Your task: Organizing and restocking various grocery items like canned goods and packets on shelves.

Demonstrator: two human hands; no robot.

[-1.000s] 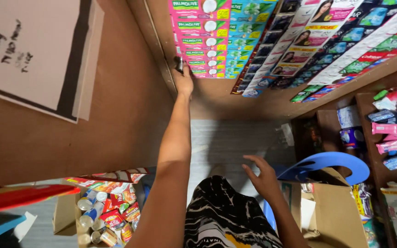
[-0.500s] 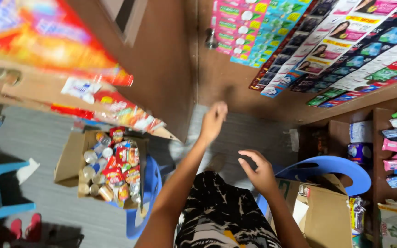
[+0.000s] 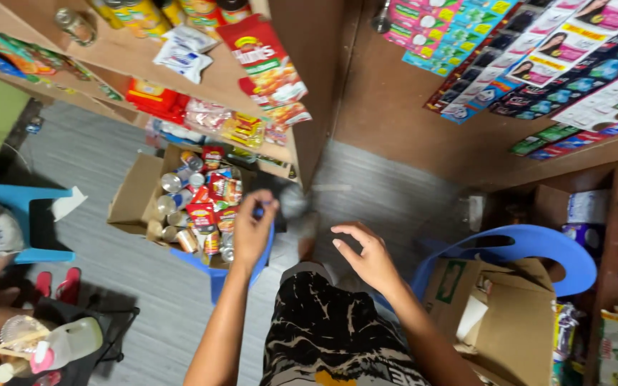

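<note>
- Cardboard box [image 3: 137, 196] of cans and packets sits on blue stool, just beside left hand [image 3: 252, 232].
- Left hand: fingers curled, contents unclear.
- Right hand [image 3: 370, 257]: open, empty, well apart from box.

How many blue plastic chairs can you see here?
3: a blue chair at right, one under the box of cans, another far left. Others may be hidden.

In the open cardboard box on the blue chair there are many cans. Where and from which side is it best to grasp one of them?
Probably from above. The cans in the cardboard box stand packed together with red packets, so only their round tops are free. Pinch one around its top rim with the fingertips and lift straight up. The left hand is already nearest the box.
</note>
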